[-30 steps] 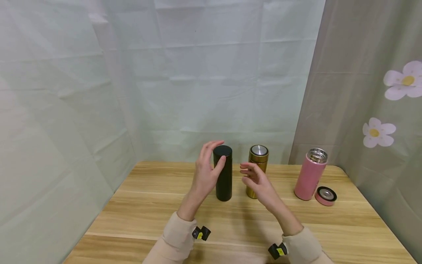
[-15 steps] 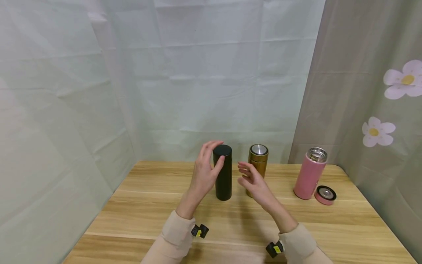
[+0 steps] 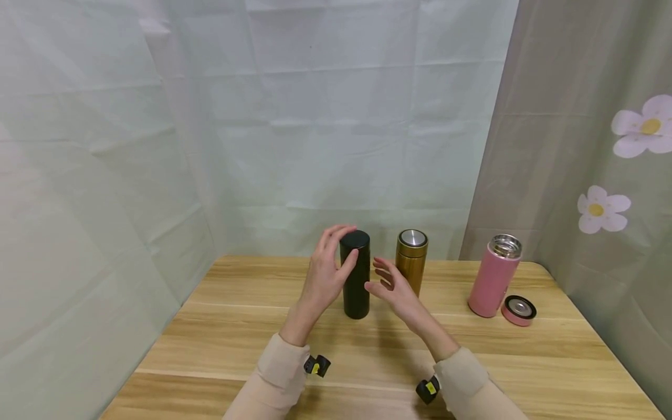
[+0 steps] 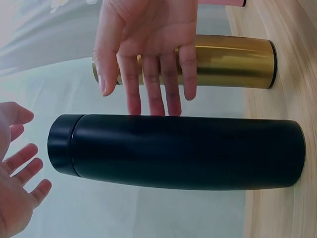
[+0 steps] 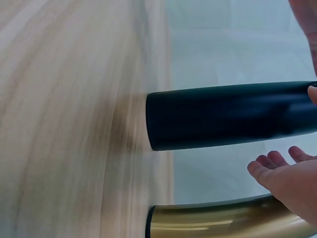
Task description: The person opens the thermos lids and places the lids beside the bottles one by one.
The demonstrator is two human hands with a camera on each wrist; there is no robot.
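Observation:
A black thermos bottle (image 3: 356,286) stands upright with its lid on, between the two hands. My left hand (image 3: 326,271) is spread around its lid end from the left, thumb in front. The left wrist view shows a gap between those fingers and the lid. On the other side, my right hand (image 3: 397,291) faces the bottle with fingers extended, close to its body; whether the fingertips touch it I cannot tell. Behind the right hand stands a gold thermos bottle (image 3: 412,262), lidded, its lower part hidden by that hand. Neither hand grips anything.
To the right, a pink thermos bottle (image 3: 492,283) stands without its lid, its steel mouth showing. The pink lid (image 3: 518,310) lies upside down beside its base. All stand on a wooden table (image 3: 226,332), with a pale curtain (image 3: 315,146) behind.
My right hand has moved left, from in front of the gold bottle toward the black bottle. The left hand has stayed almost still. The bottles have not moved.

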